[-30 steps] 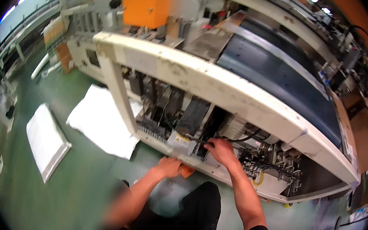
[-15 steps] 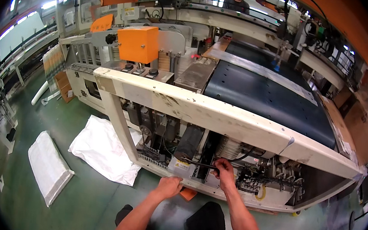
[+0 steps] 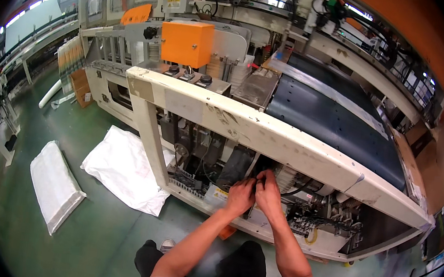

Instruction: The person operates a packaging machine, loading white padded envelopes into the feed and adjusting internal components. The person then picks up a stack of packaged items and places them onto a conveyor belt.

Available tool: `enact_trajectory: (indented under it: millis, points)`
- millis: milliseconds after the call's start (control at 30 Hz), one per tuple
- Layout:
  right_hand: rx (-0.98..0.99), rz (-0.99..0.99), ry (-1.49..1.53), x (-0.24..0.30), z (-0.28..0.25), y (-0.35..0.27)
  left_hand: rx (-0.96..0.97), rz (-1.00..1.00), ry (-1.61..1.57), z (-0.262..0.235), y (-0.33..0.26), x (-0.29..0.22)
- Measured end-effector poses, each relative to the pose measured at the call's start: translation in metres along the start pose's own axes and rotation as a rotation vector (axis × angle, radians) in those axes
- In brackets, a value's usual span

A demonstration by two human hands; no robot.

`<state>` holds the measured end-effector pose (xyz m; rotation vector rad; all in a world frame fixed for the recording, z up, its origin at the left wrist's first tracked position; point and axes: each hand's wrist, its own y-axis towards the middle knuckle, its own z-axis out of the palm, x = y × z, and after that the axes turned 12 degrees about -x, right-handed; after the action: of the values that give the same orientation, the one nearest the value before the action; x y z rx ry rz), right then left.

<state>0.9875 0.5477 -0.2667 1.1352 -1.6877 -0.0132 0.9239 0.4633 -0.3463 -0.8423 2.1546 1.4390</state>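
Note:
Both my hands reach through the open side of a cream-framed machine (image 3: 224, 114). My left hand (image 3: 240, 197) is bent inward beside a dark cylindrical part (image 3: 237, 164), just above a plate with a yellow warning label (image 3: 220, 193). Close against it on the right, my right hand (image 3: 269, 192) has its fingers curled together over the dark gap between that cylinder and a ribbed silver part (image 3: 286, 177). The fingertips of both hands are closed, and whatever lies between them is hidden. The slim dark tool seen before cannot be made out.
Wiring and connectors (image 3: 321, 224) fill the bay on the right. Above the frame rail runs a dark perforated belt (image 3: 337, 126), with an orange box (image 3: 186, 44) to its left. White sacking (image 3: 126, 172) and a white wrapped slab (image 3: 54, 186) lie on the green floor.
My left hand has left the lower rail and moved up beside the right one. My right hand has shifted slightly up, and the slim dark tool it held no longer shows. The view has turned slightly.

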Motion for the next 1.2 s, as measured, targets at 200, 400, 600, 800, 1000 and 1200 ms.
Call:
enact_trajectory:
  millis: [200, 400, 600, 800, 1000, 1200]
  points:
    - [-0.004, -0.034, -0.119, 0.012, -0.025, -0.01, 0.083, 0.068, 0.017, -0.004, 0.005, -0.009]
    - [-0.107, -0.21, 0.009, 0.071, -0.114, -0.037, 0.003, 0.08, 0.059, 0.004, -0.003, -0.01]
    - [-0.545, -0.765, 0.298, 0.078, -0.204, -0.034, -0.001, 0.023, 0.002, 0.006, 0.013, -0.017]
    - [-0.506, -0.748, 0.383, 0.069, -0.232, -0.014, 0.053, 0.129, -0.068, 0.002, -0.003, 0.001]
    - [-0.372, -0.834, 0.293, 0.048, -0.231, -0.019, 0.016, 0.081, -0.056, 0.0, -0.004, -0.007]
    - [-0.473, -0.814, 0.322, 0.047, -0.248, -0.01, 0.084, -0.237, -0.108, -0.005, 0.009, -0.029]
